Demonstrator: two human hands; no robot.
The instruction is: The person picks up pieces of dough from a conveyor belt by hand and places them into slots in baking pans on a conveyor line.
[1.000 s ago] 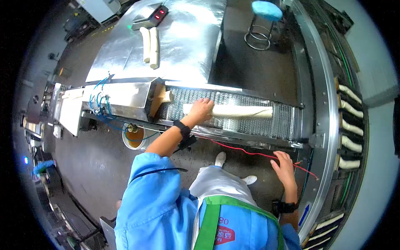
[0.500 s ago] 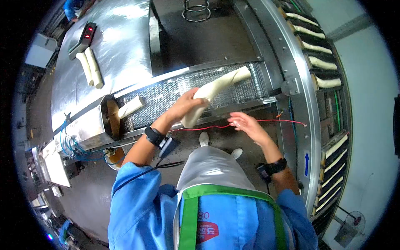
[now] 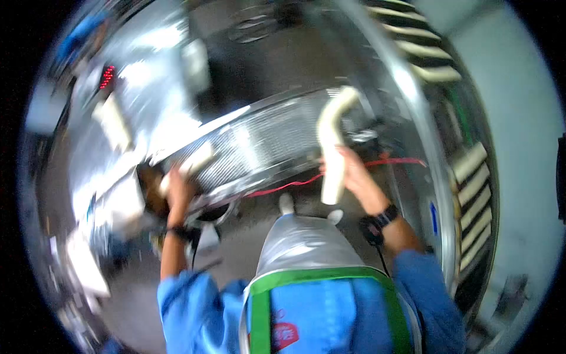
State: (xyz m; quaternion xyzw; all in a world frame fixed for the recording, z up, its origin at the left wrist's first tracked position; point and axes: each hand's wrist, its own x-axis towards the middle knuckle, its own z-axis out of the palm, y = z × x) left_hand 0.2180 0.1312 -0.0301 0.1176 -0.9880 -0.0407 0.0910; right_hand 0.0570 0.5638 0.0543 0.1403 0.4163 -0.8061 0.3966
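A long, bent, pale dough log [image 3: 330, 127] is in my right hand [image 3: 349, 168], whose fingers close round its lower half. The log stands out over the near edge of the mesh conveyor [image 3: 259, 138], its upper end curving right. My left hand [image 3: 178, 192] is at the conveyor's left end, over a shorter dough log [image 3: 199, 158] by the opening of a metal housing [image 3: 121, 203]. Pale dough shows on both sides of that hand. Motion smears its fingers, so their grip cannot be made out.
Two dough logs [image 3: 113, 124] lie on the steel table [image 3: 156, 76] near a red-lit display [image 3: 107, 76]. On the right, behind a curved metal rail [image 3: 421, 112], several logs [image 3: 471, 192] lie in rows. A red cord [image 3: 283, 187] runs below the conveyor.
The long log has passed from my left hand to my right and swung more upright. My left hand has moved left to the shorter log. The view has shifted and blurred.
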